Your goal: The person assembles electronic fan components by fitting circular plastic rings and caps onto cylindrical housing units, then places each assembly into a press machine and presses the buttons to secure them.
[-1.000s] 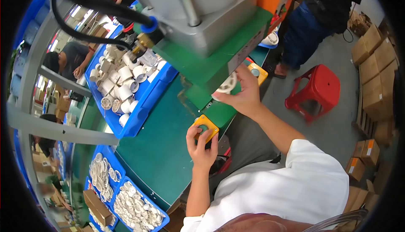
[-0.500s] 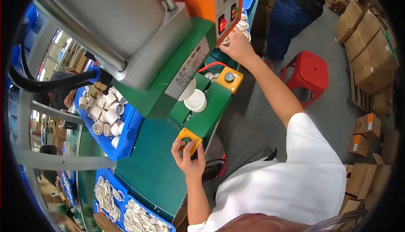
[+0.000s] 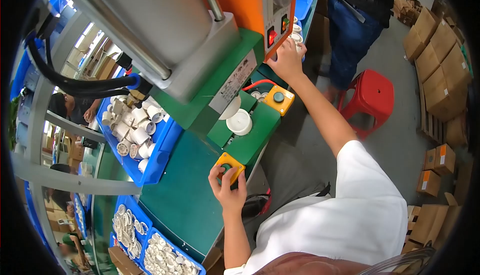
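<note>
A grey floor point(image 3: 312, 157) runs alongside the green table point(image 3: 172, 195). Near the table's far right corner stands a red plastic stool point(image 3: 374, 95); beyond it, large cardboard boxes point(image 3: 442, 72) sit stacked on a wooden pallet point(image 3: 431, 117). Smaller cartons with orange labels point(image 3: 443, 159) rest nearer. Past the table's left edge, bright light strips point(image 3: 80, 41) show behind a pale grey metal frame point(image 3: 75, 181).

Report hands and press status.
Left hand on yellow button box. Right hand at white parts, grip unclear. White round part on green press base; neither hand there.
</note>
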Available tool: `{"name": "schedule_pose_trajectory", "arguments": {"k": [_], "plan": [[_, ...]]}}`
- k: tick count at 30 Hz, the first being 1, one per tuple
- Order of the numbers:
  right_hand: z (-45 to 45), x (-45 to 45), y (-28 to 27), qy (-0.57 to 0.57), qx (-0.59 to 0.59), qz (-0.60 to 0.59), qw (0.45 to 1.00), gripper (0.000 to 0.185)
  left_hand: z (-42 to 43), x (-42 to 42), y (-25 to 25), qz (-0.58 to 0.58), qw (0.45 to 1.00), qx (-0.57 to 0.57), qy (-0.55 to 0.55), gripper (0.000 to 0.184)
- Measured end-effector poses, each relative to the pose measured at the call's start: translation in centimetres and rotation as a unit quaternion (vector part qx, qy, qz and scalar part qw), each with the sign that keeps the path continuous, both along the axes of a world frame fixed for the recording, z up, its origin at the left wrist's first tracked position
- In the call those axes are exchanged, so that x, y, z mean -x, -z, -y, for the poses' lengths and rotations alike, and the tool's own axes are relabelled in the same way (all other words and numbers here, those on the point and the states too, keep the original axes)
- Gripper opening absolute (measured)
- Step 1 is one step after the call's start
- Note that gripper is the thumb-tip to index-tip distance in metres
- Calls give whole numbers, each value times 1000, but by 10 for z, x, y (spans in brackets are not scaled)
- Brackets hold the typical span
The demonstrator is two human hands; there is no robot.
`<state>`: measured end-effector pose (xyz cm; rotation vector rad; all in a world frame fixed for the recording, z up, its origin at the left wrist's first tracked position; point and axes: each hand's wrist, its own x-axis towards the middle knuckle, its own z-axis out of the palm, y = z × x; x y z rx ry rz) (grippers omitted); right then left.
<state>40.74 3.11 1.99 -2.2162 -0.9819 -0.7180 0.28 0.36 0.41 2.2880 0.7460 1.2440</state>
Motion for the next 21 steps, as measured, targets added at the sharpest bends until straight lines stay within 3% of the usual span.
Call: {"name": "schedule_pose_trajectory", "arguments": {"k": [3, 5, 10, 13, 15, 17, 21], "plan": [[20, 11, -5, -20, -58, 11, 998, 50, -1, -3, 0, 10, 1000, -6, -2, 26], [41, 23, 0, -66, -170, -29, 983, 41, 0, -2, 0, 12, 1000, 13, 8, 27], [104, 76, 20, -142, -266, -147, 942, 13, 1, 0, 1, 28, 1000, 8, 8, 27], [115, 109, 21, -163, -261, -239, 921, 14, 3, 0, -4, 39, 998, 41, 15, 26], [108, 121, 23, -184, -242, -189, 934, 18, 2, 2, -3, 31, 999, 23, 15, 26], [93, 128, 38, -154, -241, -212, 934, 24, 1, 1, -2, 41, 999, 15, 24, 26], [76, 134, 54, -105, -251, -143, 952, 30, -2, 2, -1, 29, 999, 0, 21, 27]]}}
